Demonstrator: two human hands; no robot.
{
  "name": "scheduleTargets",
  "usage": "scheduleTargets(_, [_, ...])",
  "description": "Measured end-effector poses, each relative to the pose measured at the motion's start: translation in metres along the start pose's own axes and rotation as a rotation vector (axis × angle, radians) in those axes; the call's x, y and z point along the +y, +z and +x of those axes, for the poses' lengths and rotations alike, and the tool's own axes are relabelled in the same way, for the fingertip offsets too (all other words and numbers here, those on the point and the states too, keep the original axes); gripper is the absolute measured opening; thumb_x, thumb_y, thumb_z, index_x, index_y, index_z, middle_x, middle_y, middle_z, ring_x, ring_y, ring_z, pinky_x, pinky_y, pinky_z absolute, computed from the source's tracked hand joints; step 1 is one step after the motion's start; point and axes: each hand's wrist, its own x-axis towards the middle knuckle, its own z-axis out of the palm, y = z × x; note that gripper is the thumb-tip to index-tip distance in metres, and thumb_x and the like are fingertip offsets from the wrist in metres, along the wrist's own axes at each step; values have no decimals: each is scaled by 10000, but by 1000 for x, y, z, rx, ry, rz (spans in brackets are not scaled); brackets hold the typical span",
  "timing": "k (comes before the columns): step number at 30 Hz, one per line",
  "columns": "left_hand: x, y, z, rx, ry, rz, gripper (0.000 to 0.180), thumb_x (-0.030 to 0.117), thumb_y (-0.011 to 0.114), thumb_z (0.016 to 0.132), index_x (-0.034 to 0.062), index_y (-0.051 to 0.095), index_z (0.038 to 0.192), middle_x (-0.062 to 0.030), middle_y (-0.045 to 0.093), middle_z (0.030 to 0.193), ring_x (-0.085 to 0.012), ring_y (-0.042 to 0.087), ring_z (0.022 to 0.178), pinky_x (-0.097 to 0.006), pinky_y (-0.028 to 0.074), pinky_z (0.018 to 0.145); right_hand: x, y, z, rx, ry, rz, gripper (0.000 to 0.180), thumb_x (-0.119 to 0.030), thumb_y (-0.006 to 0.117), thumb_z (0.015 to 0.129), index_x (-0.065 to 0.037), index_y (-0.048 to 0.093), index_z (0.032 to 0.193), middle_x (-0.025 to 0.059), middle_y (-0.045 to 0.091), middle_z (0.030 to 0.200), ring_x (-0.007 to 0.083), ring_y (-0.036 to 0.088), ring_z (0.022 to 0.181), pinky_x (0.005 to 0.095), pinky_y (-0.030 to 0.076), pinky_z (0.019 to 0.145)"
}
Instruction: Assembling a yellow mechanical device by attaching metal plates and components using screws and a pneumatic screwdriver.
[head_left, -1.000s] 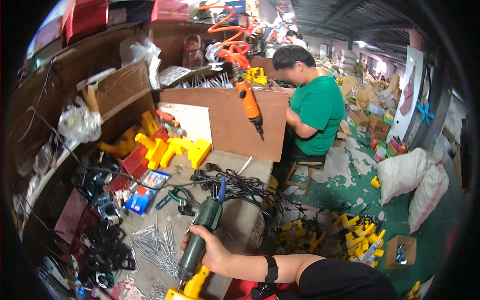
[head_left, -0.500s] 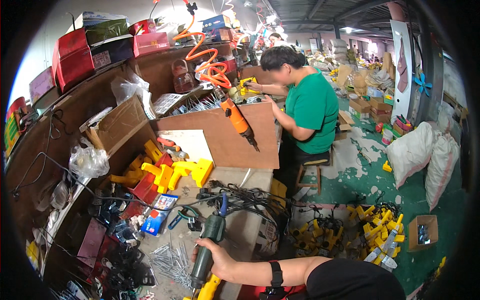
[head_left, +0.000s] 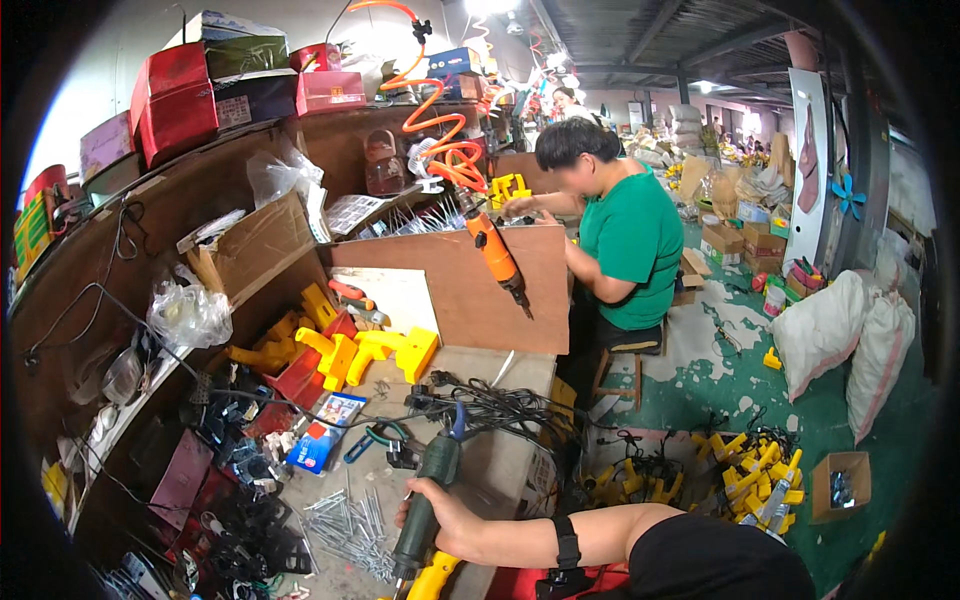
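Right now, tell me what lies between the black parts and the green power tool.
Long silvery metal rods lie scattered between the black parts and the green power tool, in the head view.

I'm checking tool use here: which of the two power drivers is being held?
The dark green driver, gripped in the person's right hand. The orange driver instead hangs tip down, with no hand on it.

An assembly workshop is showing here: a dark-green power screwdriver (head_left: 440, 462) is pointing down by the near workbench (head_left: 497, 462), an orange power driver (head_left: 495, 258) is hanging from a coiled hose (head_left: 456, 172), and yellow plastic housings (head_left: 750, 468) are lying heaped right.
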Motion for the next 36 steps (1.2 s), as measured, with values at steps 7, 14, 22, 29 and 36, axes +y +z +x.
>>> scheduleTargets(7, [7,-3,4,-76,-60,-84,158,91,697,805,-37,671,894,-193,600,987,-322,560,870,-410,459,807,-2,5,-3,32,-25,-31,301,-285,684,816,-71,508,934,90,577,804,234,607,735,390,534,729])
scheduleTargets(14, [16,-1,4,-74,-101,-72,164,110,682,815,-33,676,895,-216,608,991,-331,559,876,-412,456,822,-4,7,-3,65,19,-32,285,-278,667,830,-84,500,955,82,575,802,230,605,739,391,534,728])
scheduleTargets(22, [9,-5,-5,-53,-32,-24,137,73,691,788,-33,685,874,-207,625,937,-338,572,831,-408,465,791,3,2,-9,139,15,-65,276,-296,654,831,-95,501,943,76,576,786,229,601,729,398,526,704])
scheduleTargets(29, [-24,21,15,-19,111,-40,79,-59,667,675,-30,627,736,-131,603,736,-270,550,727,-346,439,675,-3,10,-6,55,-120,-472,332,-429,532,851,-99,530,814,85,584,735,234,579,729,402,491,707])
scheduleTargets(36, [-45,18,41,-47,153,-121,182,-21,714,655,49,685,821,-66,611,784,-230,555,740,-325,438,666,-7,0,36,-167,-23,-303,279,-272,584,891,-9,496,920,95,556,810,252,546,858,380,441,900])
